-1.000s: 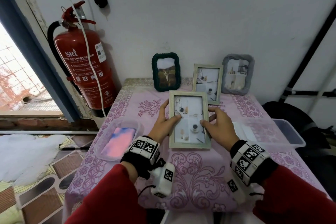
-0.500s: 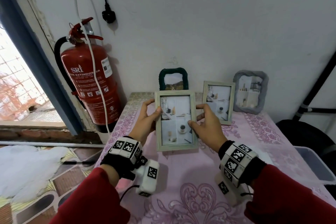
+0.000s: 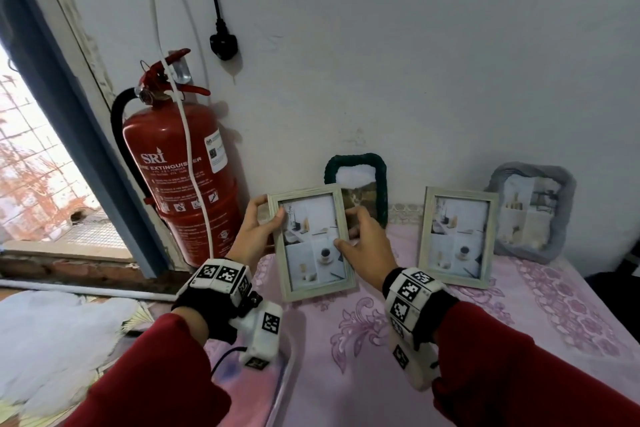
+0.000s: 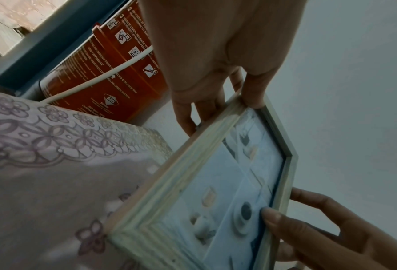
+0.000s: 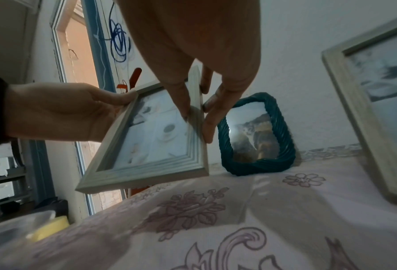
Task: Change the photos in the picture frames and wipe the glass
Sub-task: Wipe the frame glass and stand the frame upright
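I hold a pale wooden picture frame (image 3: 311, 239) upright above the back left of the pink-clothed table (image 3: 381, 340). It holds a four-part photo with a cup. My left hand (image 3: 265, 218) grips its left edge, thumb on the front. My right hand (image 3: 348, 230) pinches its right edge, thumb on the glass and fingers behind. The left wrist view shows the frame (image 4: 215, 191) tilted off the cloth. The frame partly hides a dark green frame (image 3: 375, 184) leaning against the wall. In the right wrist view the held frame (image 5: 151, 146) hangs clear of the cloth.
A second pale wooden frame (image 3: 457, 236) and a grey frame (image 3: 530, 215) stand against the wall to the right. A red fire extinguisher (image 3: 180, 177) stands left of the table. A clear tub with a yellow sponge (image 5: 51, 228) sits at the near left.
The frame lay flat on the cloth a second ago. Both hands have lifted it upright and carried it back and to the left, in front of the green frame.
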`<state>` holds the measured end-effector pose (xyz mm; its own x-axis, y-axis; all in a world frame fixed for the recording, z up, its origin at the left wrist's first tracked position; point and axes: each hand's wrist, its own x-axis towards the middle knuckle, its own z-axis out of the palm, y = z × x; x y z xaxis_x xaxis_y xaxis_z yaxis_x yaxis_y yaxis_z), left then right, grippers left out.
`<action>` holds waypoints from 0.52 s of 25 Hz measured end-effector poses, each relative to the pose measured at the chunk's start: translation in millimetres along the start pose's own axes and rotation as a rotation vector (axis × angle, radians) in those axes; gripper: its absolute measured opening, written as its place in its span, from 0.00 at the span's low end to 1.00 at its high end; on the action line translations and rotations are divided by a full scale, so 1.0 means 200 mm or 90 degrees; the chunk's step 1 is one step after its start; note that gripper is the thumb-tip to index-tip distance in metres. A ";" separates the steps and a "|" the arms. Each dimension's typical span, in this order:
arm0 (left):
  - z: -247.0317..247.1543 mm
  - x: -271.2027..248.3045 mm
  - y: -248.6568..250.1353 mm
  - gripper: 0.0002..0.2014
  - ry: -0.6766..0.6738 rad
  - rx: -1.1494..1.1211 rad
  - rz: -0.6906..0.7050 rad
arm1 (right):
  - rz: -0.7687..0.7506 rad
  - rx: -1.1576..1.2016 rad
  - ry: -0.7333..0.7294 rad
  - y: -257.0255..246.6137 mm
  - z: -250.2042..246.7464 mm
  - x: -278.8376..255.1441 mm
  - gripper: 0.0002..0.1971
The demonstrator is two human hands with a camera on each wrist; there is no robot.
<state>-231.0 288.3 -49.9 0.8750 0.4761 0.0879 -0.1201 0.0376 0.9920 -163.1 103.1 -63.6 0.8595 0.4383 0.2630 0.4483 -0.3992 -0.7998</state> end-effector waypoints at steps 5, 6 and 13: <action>-0.06 0.16 -0.05 0.11 -0.002 0.000 -0.014 | 0.012 -0.017 -0.007 0.02 0.12 0.15 0.24; -0.07 0.19 -0.06 0.12 -0.001 -0.004 -0.015 | 0.014 -0.021 -0.010 0.03 0.13 0.18 0.24; -0.12 0.27 -0.11 0.10 -0.007 0.002 -0.023 | 0.029 -0.021 -0.038 0.06 0.23 0.24 0.23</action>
<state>-191.9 333.6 -69.3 0.8837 0.4652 0.0524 -0.0861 0.0515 0.9950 -127.7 156.0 -85.9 0.8637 0.4654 0.1933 0.4175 -0.4460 -0.7917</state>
